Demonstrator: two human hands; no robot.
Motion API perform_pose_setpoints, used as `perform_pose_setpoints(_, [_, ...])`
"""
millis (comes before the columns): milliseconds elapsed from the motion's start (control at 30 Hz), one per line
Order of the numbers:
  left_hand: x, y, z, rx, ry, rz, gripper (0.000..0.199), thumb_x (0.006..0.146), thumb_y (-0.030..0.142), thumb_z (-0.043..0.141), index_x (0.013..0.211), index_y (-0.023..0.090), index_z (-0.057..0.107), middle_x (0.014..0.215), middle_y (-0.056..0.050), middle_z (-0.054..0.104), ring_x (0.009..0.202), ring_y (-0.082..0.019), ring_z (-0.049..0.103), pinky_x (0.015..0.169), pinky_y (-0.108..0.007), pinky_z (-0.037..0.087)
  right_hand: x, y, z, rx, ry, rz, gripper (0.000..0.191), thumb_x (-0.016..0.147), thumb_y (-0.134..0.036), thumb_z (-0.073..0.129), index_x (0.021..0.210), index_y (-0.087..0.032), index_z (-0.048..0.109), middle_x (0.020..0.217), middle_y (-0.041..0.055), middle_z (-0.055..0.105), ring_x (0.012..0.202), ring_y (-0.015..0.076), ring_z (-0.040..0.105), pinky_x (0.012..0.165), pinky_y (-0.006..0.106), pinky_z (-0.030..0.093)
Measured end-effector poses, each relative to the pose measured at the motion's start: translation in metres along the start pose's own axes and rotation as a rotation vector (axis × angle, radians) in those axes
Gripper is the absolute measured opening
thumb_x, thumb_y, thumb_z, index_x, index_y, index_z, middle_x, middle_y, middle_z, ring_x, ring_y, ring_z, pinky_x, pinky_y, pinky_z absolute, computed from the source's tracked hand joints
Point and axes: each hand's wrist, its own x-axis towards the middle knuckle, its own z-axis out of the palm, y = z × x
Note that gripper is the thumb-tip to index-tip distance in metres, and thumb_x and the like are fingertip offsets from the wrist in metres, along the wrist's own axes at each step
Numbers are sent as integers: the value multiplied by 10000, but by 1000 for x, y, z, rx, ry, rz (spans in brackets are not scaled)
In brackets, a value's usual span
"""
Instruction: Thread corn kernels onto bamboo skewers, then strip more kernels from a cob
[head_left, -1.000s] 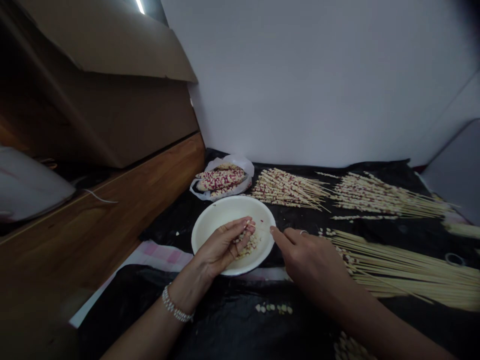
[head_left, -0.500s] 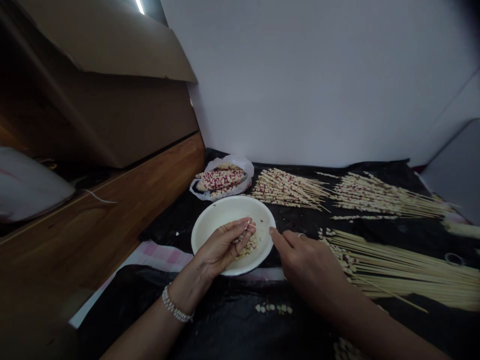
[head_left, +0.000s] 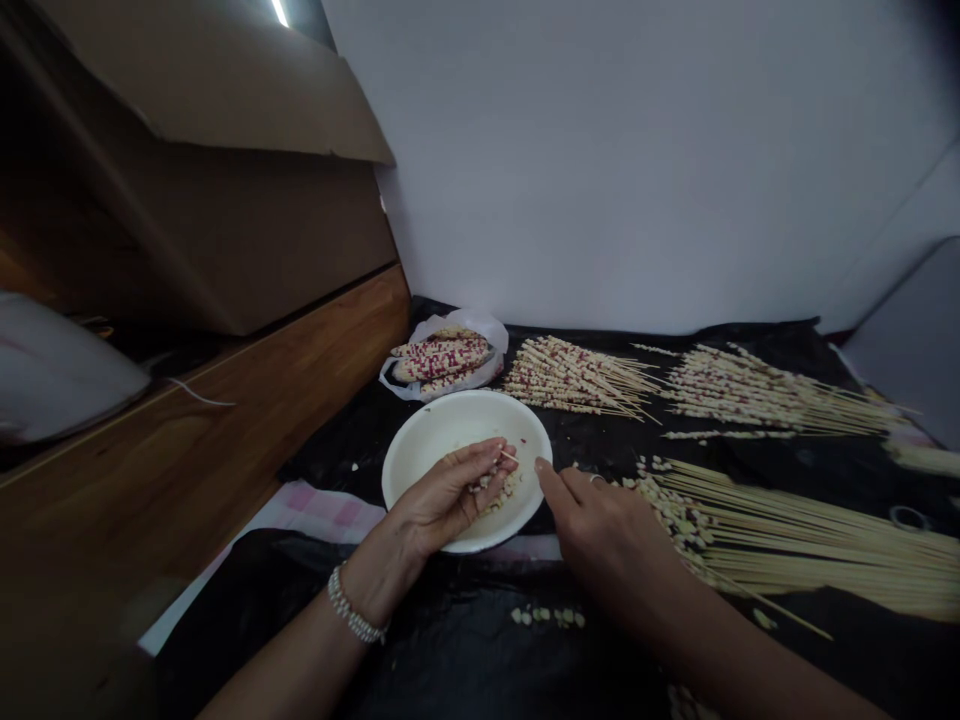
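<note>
Here, the left hand (head_left: 448,492) pinches a pale bit (head_left: 510,456) tightly above the bowl (head_left: 420,432), kernels (head_left: 513,488) inside at 4 o'clock, cobs (head_left: 446,358) outside at 12. The right hand (head_left: 611,520) curls, sticks (head_left: 810,535) at its 3; what its grip holds, I cannot tell.

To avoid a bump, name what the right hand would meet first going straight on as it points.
Probably the left hand, over the white bowl, though depth is hard to judge.

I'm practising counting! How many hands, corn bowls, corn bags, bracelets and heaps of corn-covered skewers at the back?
Left hand and right hand: 2
Corn bowl: 1
Corn bag: 1
Bracelet: 1
Left skewer heap, right skewer heap: 2
Total: 7
</note>
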Motion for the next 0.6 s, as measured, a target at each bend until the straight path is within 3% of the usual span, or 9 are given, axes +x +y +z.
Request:
perform_pose_setpoints(233, [-1, -7, 2, 79, -140, -85, 97, 751, 34, 666, 829, 79, 701, 867, -79, 727, 805, -112, 683, 824, -169, 511, 0, -3, 3, 16, -30, -13, 371, 752, -19, 485, 1101, -40, 607, 711, 55, 617, 573, 155, 577, 503, 267, 360])
perform_pose_setpoints(400, [0, -7, 1, -47, -195, -37, 180, 807, 95, 593, 963, 67, 678, 1019, -122, 708, 1036, -199, 639, 999, -318, 449, 1, 1, 0, 15, -73, 35, 371, 752, -20, 493, 1101, -74, 607, 705, 37, 603, 572, 159, 571, 493, 275, 344])
perform_pose_setpoints(500, [1, -1, -5, -88, -283, -47, 434, 644, -105, 470, 1006, 42, 659, 1100, -151, 683, 1174, -254, 559, 1045, -358, 404, 2, 5, -1, 13, -77, 49, 376, 752, -12, 467, 1095, -72, 608, 708, 38, 600, 572, 163, 567, 488, 281, 335])
perform_pose_setpoints(600, [1, 2, -10, -59, -299, -17, 647, 508, -178, 363, 1031, 73, 651, 1155, -123, 667, 1206, -232, 533, 1053, -332, 396, 2, 7, -2, 28, -56, 47, 402, 733, 7, 439, 1085, -77, 613, 704, 33, 597, 571, 159, 563, 494, 279, 332])
